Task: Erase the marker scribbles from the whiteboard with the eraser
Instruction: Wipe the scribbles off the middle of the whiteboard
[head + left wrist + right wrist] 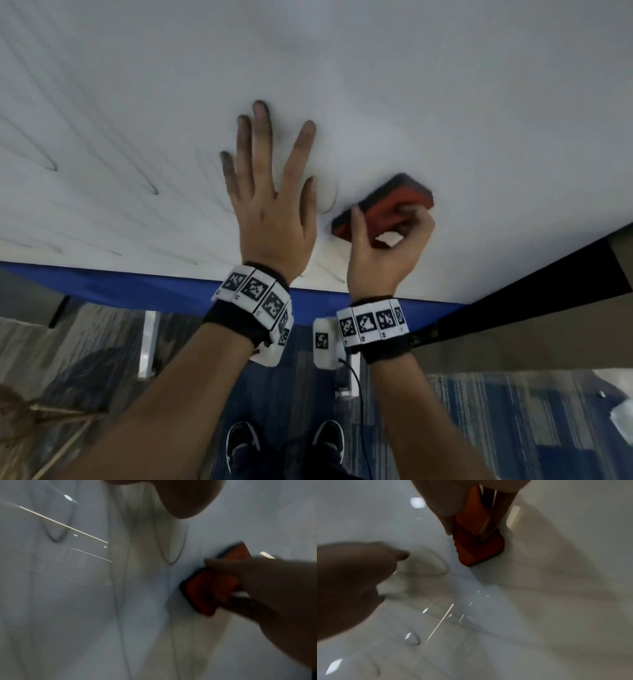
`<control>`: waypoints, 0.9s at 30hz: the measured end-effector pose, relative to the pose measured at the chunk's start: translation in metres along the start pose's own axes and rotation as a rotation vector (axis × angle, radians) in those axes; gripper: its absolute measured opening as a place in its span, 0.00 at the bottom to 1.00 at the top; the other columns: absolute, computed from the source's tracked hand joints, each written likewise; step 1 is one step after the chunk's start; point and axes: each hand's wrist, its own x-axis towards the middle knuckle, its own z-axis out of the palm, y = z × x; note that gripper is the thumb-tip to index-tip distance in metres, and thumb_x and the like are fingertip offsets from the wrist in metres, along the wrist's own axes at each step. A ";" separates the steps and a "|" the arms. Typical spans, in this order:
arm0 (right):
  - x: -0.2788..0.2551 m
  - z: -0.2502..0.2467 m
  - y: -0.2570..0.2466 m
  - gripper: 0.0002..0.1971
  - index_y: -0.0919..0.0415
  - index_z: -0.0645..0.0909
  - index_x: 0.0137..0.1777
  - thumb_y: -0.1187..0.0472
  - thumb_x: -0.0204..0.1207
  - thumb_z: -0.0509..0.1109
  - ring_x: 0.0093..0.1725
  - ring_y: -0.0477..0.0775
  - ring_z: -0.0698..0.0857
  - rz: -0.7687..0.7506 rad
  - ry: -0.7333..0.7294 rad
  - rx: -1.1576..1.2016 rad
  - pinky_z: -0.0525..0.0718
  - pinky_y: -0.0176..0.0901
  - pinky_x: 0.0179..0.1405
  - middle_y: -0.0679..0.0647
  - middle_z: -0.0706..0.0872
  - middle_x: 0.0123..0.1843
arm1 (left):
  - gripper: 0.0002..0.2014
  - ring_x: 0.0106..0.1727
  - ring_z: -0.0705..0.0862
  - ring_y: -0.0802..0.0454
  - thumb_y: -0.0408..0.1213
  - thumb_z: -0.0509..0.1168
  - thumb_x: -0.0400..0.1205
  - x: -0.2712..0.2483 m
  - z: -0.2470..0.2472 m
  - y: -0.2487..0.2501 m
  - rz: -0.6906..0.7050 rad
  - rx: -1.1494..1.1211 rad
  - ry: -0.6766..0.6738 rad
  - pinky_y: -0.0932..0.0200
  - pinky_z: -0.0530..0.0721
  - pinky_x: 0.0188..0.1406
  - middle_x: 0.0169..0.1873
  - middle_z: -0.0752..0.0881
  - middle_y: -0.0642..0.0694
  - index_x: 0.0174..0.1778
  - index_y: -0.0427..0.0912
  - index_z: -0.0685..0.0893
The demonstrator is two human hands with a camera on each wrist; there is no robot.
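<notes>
With the left hand (270, 209) flat on the whiteboard (445, 102), fingers spread, and the right hand (383, 250) pinching the eraser (380, 209) just right of it, I'd press the felt flat and sweep left over the scribbles (102, 161).

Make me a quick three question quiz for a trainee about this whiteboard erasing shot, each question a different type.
1. True or false: the left hand lies flat with fingers spread on the whiteboard.
2. Which hand has its grip on the red eraser? A) left B) right C) both
3. Fill in: the remaining scribbles lie mostly to the ____ of the left hand.

Key: 1 true; 2 B; 3 left
</notes>
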 end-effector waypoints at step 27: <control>-0.066 0.008 0.124 0.31 0.59 0.62 0.65 0.77 0.74 0.78 0.61 0.62 0.81 0.805 0.069 -0.135 0.83 0.60 0.70 0.61 0.75 0.65 | 0.26 0.86 0.58 0.24 0.36 0.64 0.89 0.006 -0.040 -0.113 0.022 0.047 0.083 0.25 0.57 0.84 0.82 0.60 0.21 0.84 0.38 0.69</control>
